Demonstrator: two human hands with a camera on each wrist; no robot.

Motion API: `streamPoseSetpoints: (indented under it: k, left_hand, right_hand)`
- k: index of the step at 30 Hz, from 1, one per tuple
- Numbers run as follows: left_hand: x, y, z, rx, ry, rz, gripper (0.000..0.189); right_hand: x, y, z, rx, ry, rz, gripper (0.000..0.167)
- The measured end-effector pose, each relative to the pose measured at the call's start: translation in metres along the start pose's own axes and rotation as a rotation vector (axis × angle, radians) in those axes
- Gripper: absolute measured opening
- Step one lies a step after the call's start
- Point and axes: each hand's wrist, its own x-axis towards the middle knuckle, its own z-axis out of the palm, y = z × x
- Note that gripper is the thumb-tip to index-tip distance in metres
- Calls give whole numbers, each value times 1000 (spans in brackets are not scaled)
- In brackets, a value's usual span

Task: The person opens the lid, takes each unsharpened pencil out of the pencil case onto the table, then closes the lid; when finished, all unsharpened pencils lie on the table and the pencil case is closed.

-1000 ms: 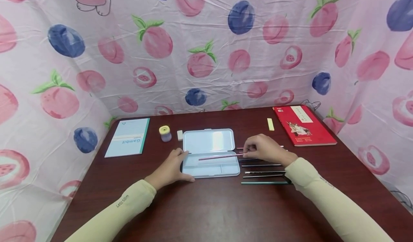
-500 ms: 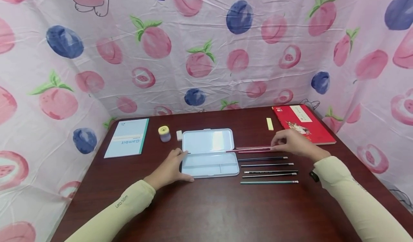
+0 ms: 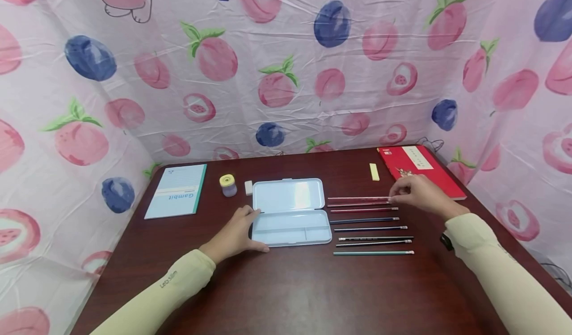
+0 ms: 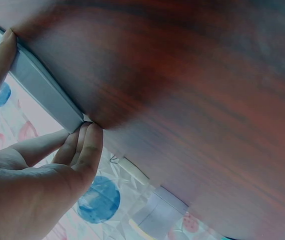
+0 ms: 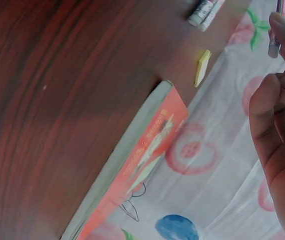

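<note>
My left hand [image 3: 234, 231] grips the left end of a pale blue pencil case [image 3: 277, 237], which lies with its lid raised back. In the left wrist view, thumb and fingers [image 4: 90, 145] span the end wall of the case [image 4: 45, 87]. My right hand [image 3: 417, 193] pinches a red pencil [image 3: 357, 198] near its eraser end, at the far side of a row of pencils. The right wrist view shows that pencil [image 5: 274, 47] between thumb and finger. Two more reddish pencils [image 3: 364, 210] lie just nearer, then several dark ones and a green pencil [image 3: 373, 253].
A red book [image 3: 435, 176] lies behind the right hand, with a yellow strip [image 3: 374, 172] beside it. Left of the case are a white eraser [image 3: 248, 188], a yellow-lidded sharpener [image 3: 228, 185] and a pale notebook [image 3: 176, 191]. Patterned cloth hangs behind the dark table [image 3: 286, 295].
My right hand has carried the red pencil from over the case to the right, then slightly back, to the far side of the row. My left hand stays on the case.
</note>
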Motion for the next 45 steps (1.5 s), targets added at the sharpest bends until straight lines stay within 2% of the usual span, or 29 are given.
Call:
streamPoseSetpoints:
  k: [4,11,19,32,39,45]
  left_hand:
    - [0,0,1,-7,-1,-5,108]
    - [0,1,1,-8,-5,-12,108]
    - [0,1,-1,-3,-5,-14,107]
    - [0,2,-3,-12,-19,-26,107]
    - [0,3,-3,-22,-13,-29,107]
    - [0,3,-1,-30,-17,-49,106]
  right_hand:
    - [9,2,5,-58,-6,13,14]
    - [20,-1,11,-72,-80,98,8]
    - [29,5,20,-144,-90,77,6]
    - [34,6,23,-143,-165,79,5]
    - [41,-5,23,-141,-110,63,8]
    - [57,-33,38,-71,-7,50,21]
